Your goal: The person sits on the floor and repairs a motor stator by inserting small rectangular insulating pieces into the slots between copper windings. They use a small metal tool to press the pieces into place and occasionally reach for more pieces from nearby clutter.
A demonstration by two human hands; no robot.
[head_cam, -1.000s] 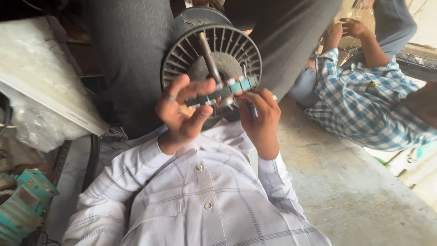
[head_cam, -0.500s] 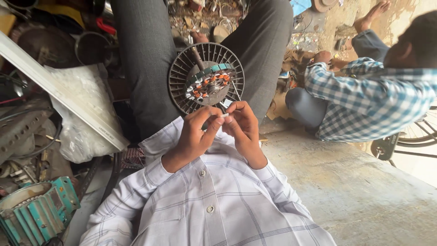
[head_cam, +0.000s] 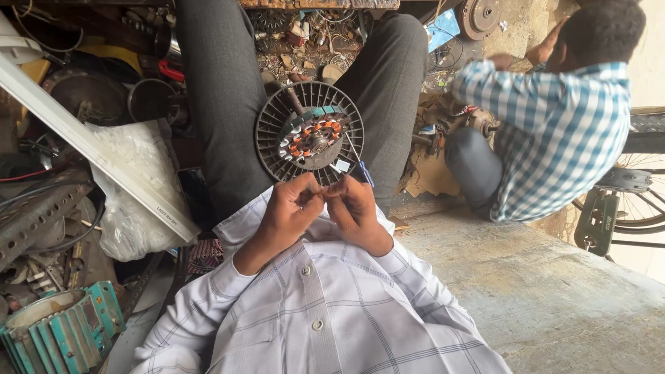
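A round grey fan motor (head_cam: 308, 131) with ribbed fins and orange-and-green windings rests between my grey-trousered legs. Just below it my left hand (head_cam: 291, 211) and my right hand (head_cam: 357, 211) meet fingertip to fingertip above my white checked shirt. They pinch something too small to make out. A thin screwdriver with a blue handle (head_cam: 363, 172) sticks out past my right knuckles and seems to be tucked in that hand. A small white scrap (head_cam: 341, 165) lies on the motor's rim.
A person in a blue checked shirt (head_cam: 554, 118) crouches at the right beside a bicycle wheel (head_cam: 641, 201). At the left are a white board (head_cam: 90, 149), a plastic bag (head_cam: 128, 208), a teal motor housing (head_cam: 62, 332) and metal scrap. A concrete slab (head_cam: 540, 291) lies at lower right.
My hands have drawn back from the motor toward my chest and closed together. The green-and-white strip seen in my left hand is gone from view. More of the cluttered floor shows.
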